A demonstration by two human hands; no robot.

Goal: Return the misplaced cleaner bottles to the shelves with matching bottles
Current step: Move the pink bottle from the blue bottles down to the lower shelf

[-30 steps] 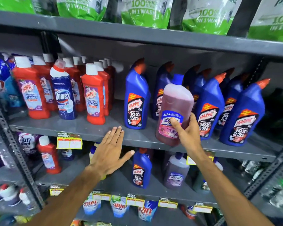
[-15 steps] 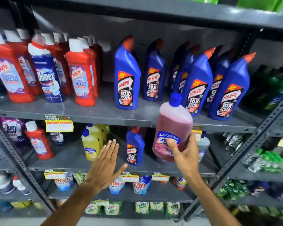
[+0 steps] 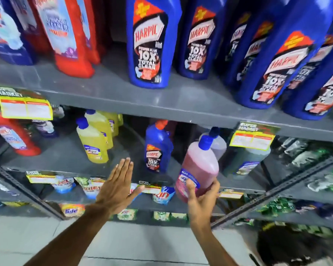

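The pink cleaner bottle [image 3: 200, 166] with a blue cap is held by the right hand [image 3: 201, 198], tilted a little to the right, in front of the middle shelf [image 3: 65, 160]. It is gripped near its base: the thumb [image 3: 190, 189] is pressed on the label and the other fingers are wrapped behind and under it. Just behind the bottle's cap, a greyish-purple bottle [image 3: 218, 146] of the same shape is seen on that shelf, and a dark bottle [image 3: 244, 162] stands to the right of it. To the left of the thumb, a small blue Harpic bottle [image 3: 158, 146] stands on the same shelf. The left hand [image 3: 117, 189] is held flat and empty, its fingers straight and close together, the thumb spread out. Beyond its fingertips, yellow bottles [image 3: 93, 141] are placed. On the shelf above [image 3: 113, 91], large blue Harpic bottles [image 3: 152, 41] and red bottles [image 3: 69, 35] are lined up.
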